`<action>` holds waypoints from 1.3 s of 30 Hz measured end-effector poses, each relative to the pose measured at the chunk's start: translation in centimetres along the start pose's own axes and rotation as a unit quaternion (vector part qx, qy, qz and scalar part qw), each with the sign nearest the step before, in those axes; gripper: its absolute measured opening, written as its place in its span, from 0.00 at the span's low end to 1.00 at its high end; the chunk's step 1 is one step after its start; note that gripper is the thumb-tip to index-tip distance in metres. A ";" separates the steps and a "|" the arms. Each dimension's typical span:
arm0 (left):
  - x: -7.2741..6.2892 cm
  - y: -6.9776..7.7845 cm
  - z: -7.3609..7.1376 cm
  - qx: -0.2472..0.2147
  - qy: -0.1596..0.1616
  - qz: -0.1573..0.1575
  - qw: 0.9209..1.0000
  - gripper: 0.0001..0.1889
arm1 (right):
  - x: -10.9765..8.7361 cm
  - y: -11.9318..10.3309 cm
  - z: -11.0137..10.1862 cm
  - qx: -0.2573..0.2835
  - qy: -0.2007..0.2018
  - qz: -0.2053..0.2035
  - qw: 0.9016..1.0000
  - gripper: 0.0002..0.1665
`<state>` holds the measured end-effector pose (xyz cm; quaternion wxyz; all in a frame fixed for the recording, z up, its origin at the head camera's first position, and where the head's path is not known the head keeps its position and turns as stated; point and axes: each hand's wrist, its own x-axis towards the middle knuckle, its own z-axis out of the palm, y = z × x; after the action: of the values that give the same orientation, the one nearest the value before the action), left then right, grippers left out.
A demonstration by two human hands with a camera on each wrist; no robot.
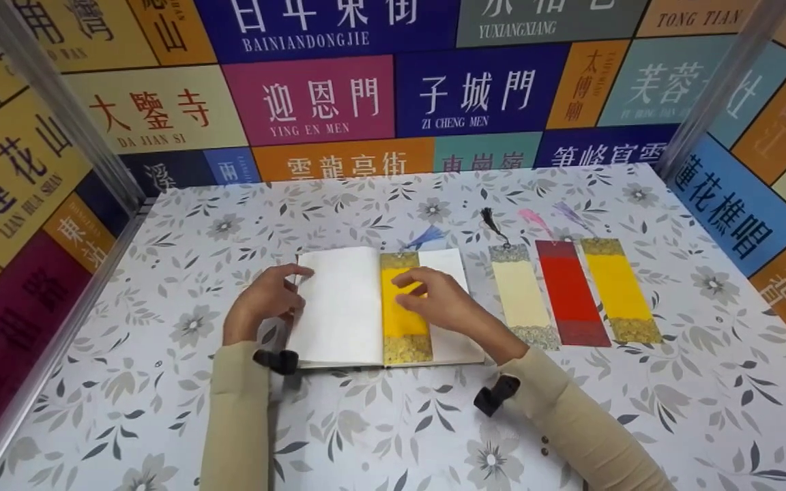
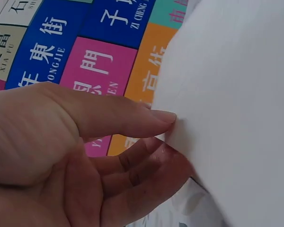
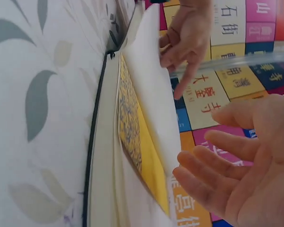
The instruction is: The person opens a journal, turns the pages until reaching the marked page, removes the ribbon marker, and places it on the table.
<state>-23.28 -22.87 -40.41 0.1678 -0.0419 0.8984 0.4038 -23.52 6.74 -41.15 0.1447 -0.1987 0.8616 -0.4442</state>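
Observation:
An open notebook with blank white pages lies on the table. My left hand is at its left edge; in the left wrist view the thumb lies on top of a white page and the fingers are under it, pinching its edge. A yellow bookmark with patterned ends and a blue tassel rests along the inner part of the right page. Over that bookmark hovers my right hand, its fingers loosely bent and holding nothing. The right wrist view shows this right hand apart from the pages.
Right of the notebook lie three more bookmarks: cream, red and yellow, with black, pink and purple tassels. A floral cloth covers the table. Panels with printed place names stand behind and at both sides.

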 end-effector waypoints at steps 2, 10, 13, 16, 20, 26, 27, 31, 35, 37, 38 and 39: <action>0.2 -0.3 0.2 0.000 -0.005 -0.007 1.000 0.32 | 0.5 0.6 -0.2 0.032 0.022 0.029 0.999 0.21; 0.3 -0.1 0.8 0.028 -0.019 -0.044 0.998 0.32 | 2.0 2.6 -0.8 0.127 0.066 0.117 0.983 0.24; 0.0 0.7 1.1 0.072 -0.021 -0.052 0.996 0.39 | 2.3 3.1 -0.8 0.141 0.061 0.134 0.979 0.26; -0.4 2.0 1.6 0.151 -0.025 -0.052 0.987 0.43 | 2.5 3.4 -0.8 0.138 0.058 0.148 0.977 0.27; -0.9 3.7 2.6 0.223 -0.036 -0.055 0.973 0.48 | 2.8 3.6 -0.7 0.122 0.059 0.166 0.977 0.29; -1.5 4.8 3.9 0.228 -0.084 -0.031 0.970 0.51 | 3.4 3.5 -0.5 0.103 0.051 0.175 0.978 0.33; -1.6 5.0 4.0 0.234 -0.092 -0.022 0.968 0.51 | 3.5 3.4 -0.5 0.099 0.049 0.178 0.978 0.34; -2.0 5.5 4.7 0.246 -0.116 -0.016 0.962 0.50 | 3.8 2.6 -0.2 0.056 0.051 0.196 0.978 0.40; -2.0 5.6 5.2 0.244 -0.123 -0.029 0.962 0.50 | 4.0 1.8 0.6 -0.024 0.074 0.208 0.975 0.44; -1.8 5.5 5.4 0.250 -0.124 -0.032 0.960 0.50 | 4.0 1.4 1.1 -0.064 0.083 0.216 0.971 0.46; -1.7 5.4 5.4 0.253 -0.124 -0.033 0.959 0.51 | 4.0 1.3 1.3 -0.081 0.084 0.219 0.969 0.47; -1.6 5.4 5.4 0.258 -0.126 -0.032 0.958 0.51 | 4.0 1.1 1.5 -0.093 0.084 0.224 0.967 0.48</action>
<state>-21.43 -15.37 -39.35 0.2970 0.0255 0.9419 0.1551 -26.64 4.36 -43.21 0.1482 0.0247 0.9306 -0.3337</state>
